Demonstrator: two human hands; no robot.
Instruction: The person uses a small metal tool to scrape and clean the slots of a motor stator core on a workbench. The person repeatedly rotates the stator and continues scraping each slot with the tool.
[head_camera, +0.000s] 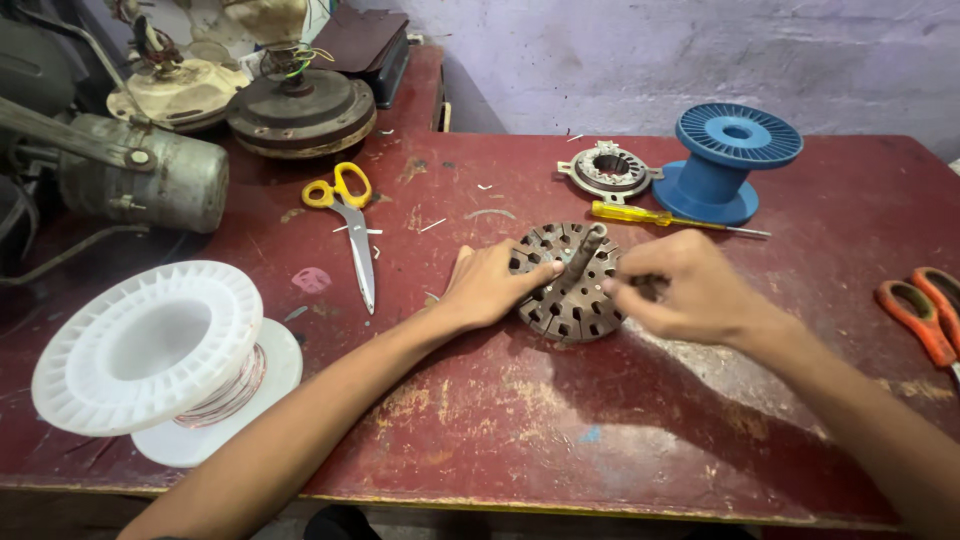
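Slotted stator core flat, shaft upright

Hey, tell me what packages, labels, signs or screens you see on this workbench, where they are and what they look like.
No screens, signs or printed labels show.
Dark box or case: back edge of the red table, flat, rectangular, dark brown; whether it is packaging is unclear.
Pink patch: on the tabletop left of the yellow-handled scissors, small, roundish; sticker or paint, cannot tell.

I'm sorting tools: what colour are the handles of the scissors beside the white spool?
Yellow handles on the scissors; clearest in the head view.
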